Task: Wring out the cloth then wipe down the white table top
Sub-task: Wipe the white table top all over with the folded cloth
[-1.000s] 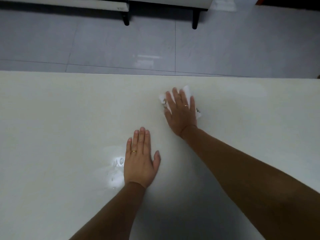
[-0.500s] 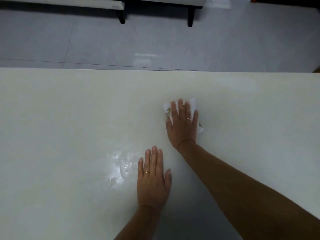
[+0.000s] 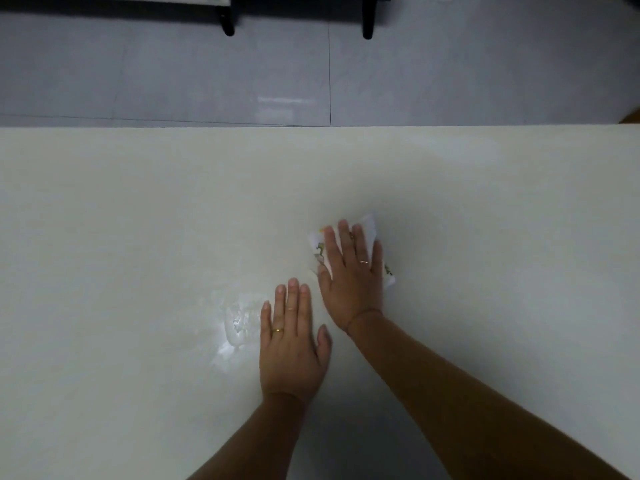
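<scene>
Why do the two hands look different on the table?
The right hand presses on a cloth; the left hand lies on the bare table. The right hand reaches farther away; the left sits nearer, beside a shiny wet patch. Both lie flat and wear a ring.

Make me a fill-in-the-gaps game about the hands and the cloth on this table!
1. The small white printed cloth lies under the ____ hand.
2. The left hand rests flat on the white ____ top.
3. The shiny wet patch sits beside the ____ hand.
4. Each hand wears a gold ____.

Missing words: right; table; left; ring
</scene>
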Demonstrator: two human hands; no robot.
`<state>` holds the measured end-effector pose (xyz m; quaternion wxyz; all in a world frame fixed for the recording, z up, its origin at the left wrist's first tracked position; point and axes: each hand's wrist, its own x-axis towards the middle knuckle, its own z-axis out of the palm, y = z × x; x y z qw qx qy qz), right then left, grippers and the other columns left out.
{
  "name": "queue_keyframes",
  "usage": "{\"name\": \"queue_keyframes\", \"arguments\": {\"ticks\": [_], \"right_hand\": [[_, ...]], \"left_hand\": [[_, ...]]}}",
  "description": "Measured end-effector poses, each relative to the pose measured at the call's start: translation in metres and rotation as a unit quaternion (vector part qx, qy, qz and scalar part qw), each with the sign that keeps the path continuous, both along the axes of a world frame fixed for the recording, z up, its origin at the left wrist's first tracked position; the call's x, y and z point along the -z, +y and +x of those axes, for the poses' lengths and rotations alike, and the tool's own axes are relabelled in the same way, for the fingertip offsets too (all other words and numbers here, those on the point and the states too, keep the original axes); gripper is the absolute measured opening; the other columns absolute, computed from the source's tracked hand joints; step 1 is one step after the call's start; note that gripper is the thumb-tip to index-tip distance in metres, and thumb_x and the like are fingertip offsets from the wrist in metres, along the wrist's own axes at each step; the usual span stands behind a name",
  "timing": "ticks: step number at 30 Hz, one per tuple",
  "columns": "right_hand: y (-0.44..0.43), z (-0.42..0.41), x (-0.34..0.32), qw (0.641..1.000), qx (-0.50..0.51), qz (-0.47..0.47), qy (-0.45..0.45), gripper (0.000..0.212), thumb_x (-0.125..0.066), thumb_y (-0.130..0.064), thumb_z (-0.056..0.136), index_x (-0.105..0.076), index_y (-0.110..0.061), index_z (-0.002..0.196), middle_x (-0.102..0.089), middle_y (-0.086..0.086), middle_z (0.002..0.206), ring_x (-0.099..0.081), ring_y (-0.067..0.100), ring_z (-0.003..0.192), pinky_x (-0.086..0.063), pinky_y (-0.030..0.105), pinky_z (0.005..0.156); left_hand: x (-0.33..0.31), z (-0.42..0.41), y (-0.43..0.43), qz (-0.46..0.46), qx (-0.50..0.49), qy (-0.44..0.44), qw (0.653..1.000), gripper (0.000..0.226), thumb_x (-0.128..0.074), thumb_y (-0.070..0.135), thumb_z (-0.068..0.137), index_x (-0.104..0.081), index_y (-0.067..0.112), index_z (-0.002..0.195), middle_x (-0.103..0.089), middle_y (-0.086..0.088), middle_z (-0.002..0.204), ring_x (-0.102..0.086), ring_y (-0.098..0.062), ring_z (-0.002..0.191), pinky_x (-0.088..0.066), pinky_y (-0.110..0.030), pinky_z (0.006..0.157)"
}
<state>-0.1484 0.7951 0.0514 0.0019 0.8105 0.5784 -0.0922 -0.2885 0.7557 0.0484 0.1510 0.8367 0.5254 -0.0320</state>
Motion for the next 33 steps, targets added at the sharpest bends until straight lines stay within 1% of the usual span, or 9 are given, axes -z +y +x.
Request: {"name": "queue_keyframes", "arguments": {"ticks": [3,7,11,14,18,24,26,30,33], "right_hand": [[-0.018,0.038,0.0,0.996,-0.085,0.011,0.008,0.057,-0.033,-0.037,0.09,-0.035,-0.019,0.145,-0.032,0.007,0.153,-0.029,0.029,0.141,-0.023,0.055,0.113],[-0.034,0.087,0.001,0.997,0.079,-0.013,0.006,0.059,-0.031,-0.036,0.094,-0.018,-0.022,0.15,-0.013,0.003,0.159,-0.011,0.022,0.146,-0.004,0.048,0.116],[-0.027,0.039,0.003,0.979,0.203,0.002,0.002,0.064,-0.037,-0.038,0.095,-0.011,-0.021,0.151,-0.007,0.006,0.16,-0.005,0.025,0.147,-0.001,0.051,0.116],[-0.038,-0.012,0.003,0.997,0.078,0.011,0.011,0.063,-0.042,-0.037,0.092,-0.022,-0.019,0.149,-0.018,0.007,0.158,-0.014,0.029,0.145,-0.009,0.054,0.115],[-0.062,0.026,0.003,0.999,-0.052,0.008,0.002,0.057,-0.041,-0.036,0.095,-0.026,-0.022,0.148,-0.021,0.004,0.157,-0.019,0.026,0.144,-0.014,0.052,0.115],[-0.072,0.04,0.006,0.976,0.217,-0.003,-0.001,0.059,-0.031,-0.039,0.098,-0.009,-0.024,0.151,-0.005,0.002,0.16,-0.004,0.022,0.147,-0.001,0.049,0.116],[-0.074,0.002,0.007,0.985,0.175,0.005,-0.006,0.061,-0.03,-0.041,0.095,-0.011,-0.021,0.151,-0.009,0.006,0.159,-0.008,0.026,0.146,-0.004,0.051,0.115],[-0.1,-0.005,0.003,0.999,-0.034,0.018,-0.006,0.058,-0.034,-0.04,0.091,-0.034,-0.017,0.145,-0.03,0.008,0.153,-0.029,0.03,0.141,-0.022,0.056,0.112],[-0.122,0.04,0.006,1.0,-0.008,-0.018,-0.018,0.056,-0.036,-0.036,0.096,-0.023,-0.02,0.149,-0.018,0.006,0.157,-0.019,0.027,0.144,-0.014,0.052,0.115]], "left_hand": [[0.0,0.0,0.0,-0.002,0.004,-0.001,1.0,0.068,-0.035,0.041,0.09,-0.027,0.008,0.149,-0.022,-0.012,0.157,-0.013,-0.028,0.146,-0.012,-0.046,0.117],[-0.002,0.0,0.001,0.01,0.007,-0.018,1.0,0.066,-0.033,0.039,0.089,-0.032,0.005,0.147,-0.027,-0.014,0.155,-0.02,-0.03,0.145,-0.015,-0.047,0.116],[-0.001,0.0,0.0,0.018,0.005,-0.02,1.0,0.067,-0.031,0.039,0.09,-0.031,0.005,0.147,-0.027,-0.015,0.155,-0.02,-0.03,0.145,-0.012,-0.045,0.117],[0.0,-0.001,0.0,0.026,0.011,-0.004,1.0,0.066,-0.026,0.041,0.092,-0.025,0.007,0.149,-0.02,-0.014,0.157,-0.014,-0.028,0.146,-0.007,-0.044,0.119],[-0.001,-0.001,0.001,0.034,0.01,-0.027,0.999,0.066,-0.03,0.037,0.089,-0.031,0.005,0.147,-0.027,-0.015,0.155,-0.021,-0.03,0.145,-0.007,-0.043,0.118],[0.003,0.0,-0.001,0.043,0.004,-0.033,0.999,0.067,-0.028,0.037,0.09,-0.028,0.005,0.148,-0.024,-0.014,0.156,-0.018,-0.029,0.146,-0.009,-0.044,0.119],[0.004,-0.001,-0.001,0.042,0.005,-0.036,0.998,0.067,-0.025,0.038,0.09,-0.026,0.006,0.148,-0.023,-0.014,0.157,-0.016,-0.029,0.146,-0.008,-0.044,0.119],[0.004,-0.002,-0.002,0.041,-0.008,-0.053,0.998,0.067,-0.025,0.036,0.09,-0.023,0.005,0.149,-0.022,-0.015,0.157,-0.015,-0.028,0.147,-0.007,-0.041,0.12],[-0.002,-0.002,-0.003,0.041,-0.014,-0.059,0.997,0.066,-0.024,0.032,0.091,-0.019,0.004,0.15,-0.019,-0.015,0.158,-0.013,-0.027,0.147,-0.004,-0.04,0.12]]}}
